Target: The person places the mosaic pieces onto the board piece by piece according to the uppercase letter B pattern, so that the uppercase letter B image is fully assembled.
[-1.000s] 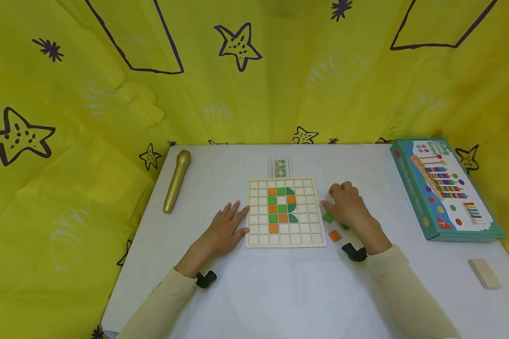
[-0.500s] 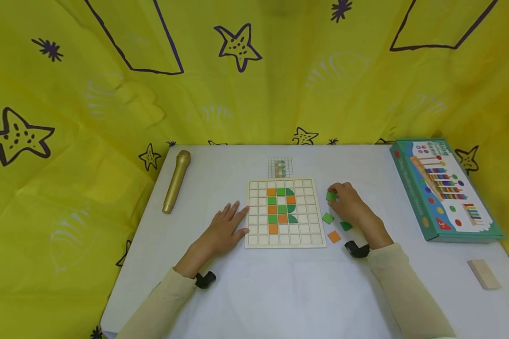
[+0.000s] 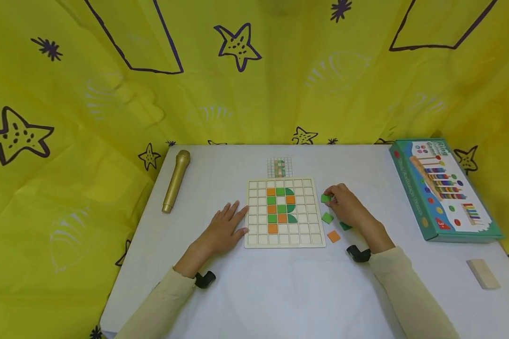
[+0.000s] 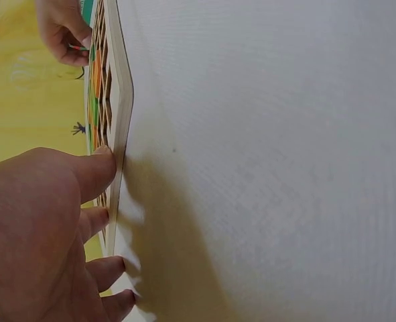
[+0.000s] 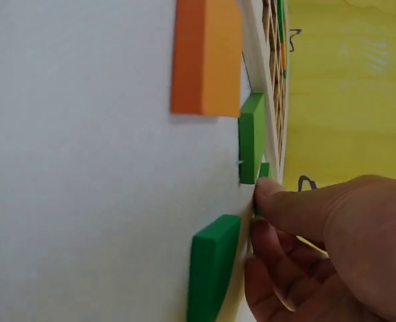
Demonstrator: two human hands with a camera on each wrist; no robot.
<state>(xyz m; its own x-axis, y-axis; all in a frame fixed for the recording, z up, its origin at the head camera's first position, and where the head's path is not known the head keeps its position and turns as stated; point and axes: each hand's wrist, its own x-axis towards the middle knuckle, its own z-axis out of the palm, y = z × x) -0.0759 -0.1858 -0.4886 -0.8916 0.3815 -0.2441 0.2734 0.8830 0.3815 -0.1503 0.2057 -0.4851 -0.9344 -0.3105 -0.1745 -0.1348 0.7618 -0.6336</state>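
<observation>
A wooden grid board (image 3: 254, 239) lies flat on the white table, with orange and green tiles set in its cells in an R-like pattern. My left hand (image 3: 225, 231) rests at its left side, fingers spread, and in the left wrist view the thumb (image 4: 97, 171) touches the rim. Just right of the board, my right hand (image 3: 348, 207) pinches a light green square tile (image 3: 325, 198) between thumb and fingers. Around that hand lie another light green square tile (image 3: 327, 218), an orange square tile (image 3: 333, 236) and a dark green curved tile (image 5: 211, 268), partly hidden in the head view.
Behind the board lies a small pattern card (image 3: 280, 167) with a similar coloured figure. A gold microphone (image 3: 176, 181) is at the left. On the right are a green game box (image 3: 447, 190) and a plain wooden block (image 3: 483, 273). A yellow patterned cloth (image 3: 254, 94) hangs behind.
My right hand has picked at the tiles and now pinches a light green one, shifted slightly left toward the board. The left hand stays in place.
</observation>
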